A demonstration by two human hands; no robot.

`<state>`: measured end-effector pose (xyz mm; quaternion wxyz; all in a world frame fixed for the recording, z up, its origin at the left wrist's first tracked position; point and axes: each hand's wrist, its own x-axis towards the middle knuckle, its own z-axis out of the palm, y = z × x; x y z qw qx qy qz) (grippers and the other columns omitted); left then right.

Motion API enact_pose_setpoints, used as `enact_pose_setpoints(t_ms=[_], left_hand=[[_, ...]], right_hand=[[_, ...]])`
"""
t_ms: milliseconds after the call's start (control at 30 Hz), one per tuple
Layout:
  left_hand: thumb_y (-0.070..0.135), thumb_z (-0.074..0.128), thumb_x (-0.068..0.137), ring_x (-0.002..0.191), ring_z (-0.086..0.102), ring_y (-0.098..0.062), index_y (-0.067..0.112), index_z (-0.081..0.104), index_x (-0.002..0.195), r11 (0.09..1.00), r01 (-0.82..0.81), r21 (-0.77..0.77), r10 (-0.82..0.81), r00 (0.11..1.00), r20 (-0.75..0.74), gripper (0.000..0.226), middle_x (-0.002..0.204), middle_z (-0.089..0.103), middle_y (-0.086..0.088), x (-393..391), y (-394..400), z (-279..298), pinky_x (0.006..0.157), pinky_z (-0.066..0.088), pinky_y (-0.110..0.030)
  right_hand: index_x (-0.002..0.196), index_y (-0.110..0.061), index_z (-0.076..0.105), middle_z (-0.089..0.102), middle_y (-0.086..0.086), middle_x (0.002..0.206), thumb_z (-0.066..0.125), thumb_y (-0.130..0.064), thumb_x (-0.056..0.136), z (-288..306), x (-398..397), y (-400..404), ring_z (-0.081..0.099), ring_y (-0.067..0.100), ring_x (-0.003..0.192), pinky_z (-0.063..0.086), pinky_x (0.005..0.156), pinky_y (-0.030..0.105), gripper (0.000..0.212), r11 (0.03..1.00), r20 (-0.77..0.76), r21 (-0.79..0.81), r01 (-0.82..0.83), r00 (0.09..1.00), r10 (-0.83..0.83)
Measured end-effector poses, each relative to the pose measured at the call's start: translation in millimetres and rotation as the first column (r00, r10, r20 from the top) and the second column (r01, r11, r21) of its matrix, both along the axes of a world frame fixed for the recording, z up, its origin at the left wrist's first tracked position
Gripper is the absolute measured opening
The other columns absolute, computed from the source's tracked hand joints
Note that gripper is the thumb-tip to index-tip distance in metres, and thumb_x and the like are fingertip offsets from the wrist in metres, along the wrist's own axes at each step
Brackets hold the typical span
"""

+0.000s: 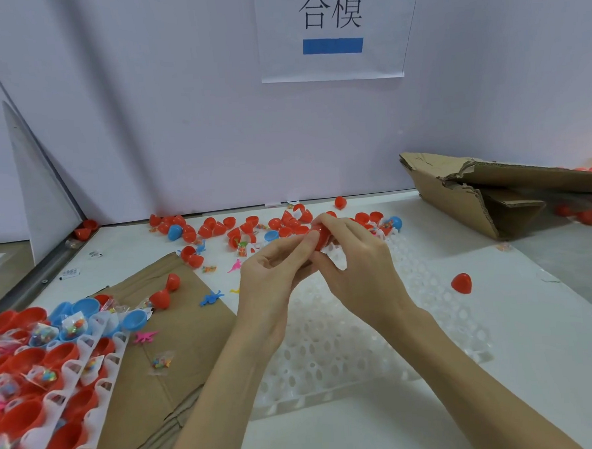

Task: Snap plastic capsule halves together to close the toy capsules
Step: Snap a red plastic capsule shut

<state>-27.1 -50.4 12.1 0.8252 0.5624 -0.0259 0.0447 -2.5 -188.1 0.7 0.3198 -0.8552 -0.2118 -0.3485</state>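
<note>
Red capsule [322, 236]: gripped by curled fingers of left hand [273, 277] and right hand [354, 255], above white tray [346, 352]. Risk judged: misaligned halves, pressed unevenly, may slip apart.

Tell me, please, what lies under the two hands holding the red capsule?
Beneath the left hand, right hand and red capsule lies an empty white plastic tray of open sockets. Anything directly under the hands is covered.

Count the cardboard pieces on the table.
2. A flat cardboard sheet lies at the near left; a torn cardboard box sits at the far right. The flat one may hide further layers beneath.
</note>
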Motion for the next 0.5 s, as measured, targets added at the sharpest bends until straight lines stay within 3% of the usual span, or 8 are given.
enact_pose_setpoints(t_ms=[100,233,367,500], left_hand=[[0.021,0.083,0.086,0.103,0.075,-0.021,0.014,0.082,0.102,0.996,-0.066,0.06,0.062,0.995,0.074,0.018,0.104,0.079,-0.006,0.2,-2.2,0.4,0.091,0.06,-0.028],[0.012,0.089,0.078,0.078,0.07,-0.011,0.018,0.075,0.095,0.95,-0.242,0.198,0.193,0.953,0.235,0.022,0.092,0.076,0.004,0.8,-7.1,-3.8,0.078,0.055,-0.018],[0.014,0.09,0.079,0.079,0.07,-0.014,0.02,0.071,0.094,0.924,-0.288,0.251,0.208,0.931,0.301,0.025,0.091,0.075,0.004,0.2,-11.8,-6.6,0.08,0.056,-0.02],[0.018,0.09,0.079,0.088,0.072,-0.016,0.019,0.073,0.099,0.947,-0.241,0.214,0.181,0.946,0.268,0.027,0.098,0.074,0.001,0.4,-9.6,-4.6,0.084,0.057,-0.022]], right_hand=[[0.139,-0.009,0.057,0.069,0.004,0.123,0.075,-0.017,0.091,-3.2,0.5,2.6,0.063,0.015,0.11,0.032,0.1,0.0,0.051,0.999,0.021,0.048,-0.026,0.999,0.025],[0.148,-0.011,0.048,0.067,0.003,0.126,0.077,-0.015,0.089,-8.3,-0.2,6.1,0.062,0.016,0.114,0.031,0.101,0.001,0.066,0.996,-0.03,0.069,-0.058,0.998,0.061],[0.136,-0.01,0.059,0.07,0.002,0.124,0.078,-0.011,0.087,-8.6,-1.1,7.6,0.063,0.012,0.112,0.032,0.1,0.0,0.053,0.992,0.003,0.119,-0.043,0.999,0.043],[0.131,-0.004,0.061,0.071,0.004,0.12,0.073,-0.009,0.09,-7.1,-2.4,7.4,0.064,0.013,0.109,0.036,0.101,0.003,0.042,0.99,0.003,0.126,-0.054,0.999,0.054]])
